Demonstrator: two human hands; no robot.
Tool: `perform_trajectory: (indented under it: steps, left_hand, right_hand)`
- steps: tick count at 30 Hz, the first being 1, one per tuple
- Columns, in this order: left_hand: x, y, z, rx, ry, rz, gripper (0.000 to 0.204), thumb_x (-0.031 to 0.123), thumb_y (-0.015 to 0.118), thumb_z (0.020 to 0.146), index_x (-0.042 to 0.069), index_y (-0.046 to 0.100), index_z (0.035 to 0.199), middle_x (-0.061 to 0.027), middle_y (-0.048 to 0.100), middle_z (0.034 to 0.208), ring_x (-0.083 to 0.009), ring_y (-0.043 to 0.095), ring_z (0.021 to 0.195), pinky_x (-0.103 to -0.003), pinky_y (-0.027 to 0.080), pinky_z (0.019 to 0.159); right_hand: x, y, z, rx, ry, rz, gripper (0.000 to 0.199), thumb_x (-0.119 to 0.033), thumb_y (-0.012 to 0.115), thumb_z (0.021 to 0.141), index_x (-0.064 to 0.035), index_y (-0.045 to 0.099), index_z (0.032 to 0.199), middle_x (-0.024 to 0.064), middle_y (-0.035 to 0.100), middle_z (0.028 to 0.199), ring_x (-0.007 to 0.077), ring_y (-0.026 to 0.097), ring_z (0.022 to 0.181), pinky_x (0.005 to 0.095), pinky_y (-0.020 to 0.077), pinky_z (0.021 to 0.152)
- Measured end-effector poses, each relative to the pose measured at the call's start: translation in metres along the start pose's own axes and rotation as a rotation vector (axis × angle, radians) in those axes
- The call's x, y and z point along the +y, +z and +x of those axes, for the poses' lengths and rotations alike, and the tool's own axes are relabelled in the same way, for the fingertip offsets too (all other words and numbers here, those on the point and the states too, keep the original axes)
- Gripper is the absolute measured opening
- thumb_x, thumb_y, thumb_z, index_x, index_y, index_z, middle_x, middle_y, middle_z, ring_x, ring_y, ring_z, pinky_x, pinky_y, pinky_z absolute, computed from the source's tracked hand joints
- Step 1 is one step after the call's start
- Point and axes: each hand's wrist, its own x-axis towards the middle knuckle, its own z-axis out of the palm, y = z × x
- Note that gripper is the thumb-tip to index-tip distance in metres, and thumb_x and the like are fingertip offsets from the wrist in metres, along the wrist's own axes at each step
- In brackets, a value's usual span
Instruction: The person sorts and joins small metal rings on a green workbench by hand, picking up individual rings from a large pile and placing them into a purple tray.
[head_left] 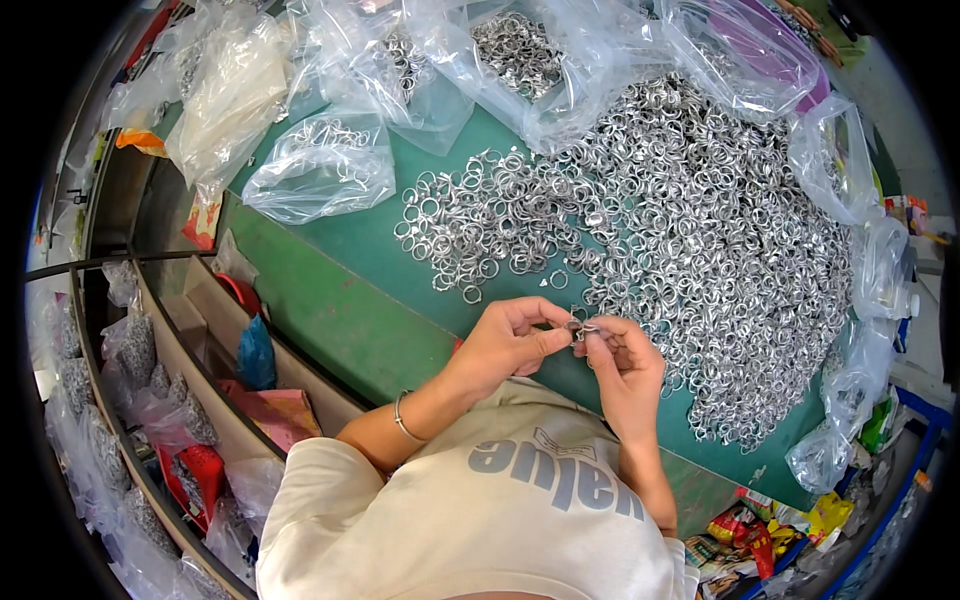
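Close to my body, at the table's near edge, my left hand and my right hand meet fingertip to fingertip. Between them are small silver metal rings, pinched by the thumb and fingers of each hand. How many rings are held is hard to make out. Just beyond my right hand spreads a large heap of silver rings over the green tabletop. A smaller heap of rings lies past my left hand and joins the large one. One loose ring rests in front of the heaps.
Clear plastic bags with rings line the far side, one bag at the left. More crumpled bags edge the right. A compartmented drawer at left holds a blue bag. Colourful packets lie lower right.
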Motion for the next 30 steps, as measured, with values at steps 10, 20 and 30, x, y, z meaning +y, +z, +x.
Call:
perform_trajectory:
  steps: [10,20,30]
  left_hand:
    - [0.008,0.015,-0.011,0.130,0.042,0.105,0.018,0.012,0.069,0.085,0.001,0.064,0.097,0.0005,0.062,0.074,-0.0001,0.042,0.053,-0.017,0.028,0.044]
    - [-0.006,0.021,-0.006,0.087,0.038,-0.374,0.019,0.010,0.063,0.089,0.000,0.061,0.106,-0.0011,0.059,0.080,-0.0021,0.038,0.055,-0.019,0.028,0.047]
    - [-0.003,0.019,-0.005,-0.107,-0.081,-0.530,0.024,0.017,0.059,0.093,-0.001,0.062,0.107,-0.0039,0.062,0.089,-0.0018,0.038,0.057,-0.019,0.029,0.048]
  right_hand:
    - [-0.013,-0.001,0.008,-0.006,-0.387,-0.363,0.010,0.007,0.063,0.080,0.0047,0.064,0.090,0.0132,0.063,0.081,0.0192,0.059,0.068,0.0269,0.0472,0.061]
    - [-0.007,0.007,-0.002,0.039,-0.544,-0.443,0.013,0.009,0.065,0.077,0.0062,0.061,0.089,0.0150,0.062,0.081,0.0246,0.059,0.067,0.0309,0.0479,0.061]
    - [0.003,0.007,-0.009,0.082,-0.164,0.090,0.007,0.003,0.057,0.089,0.0045,0.058,0.095,0.0071,0.064,0.085,0.0108,0.059,0.074,0.0232,0.0470,0.066]
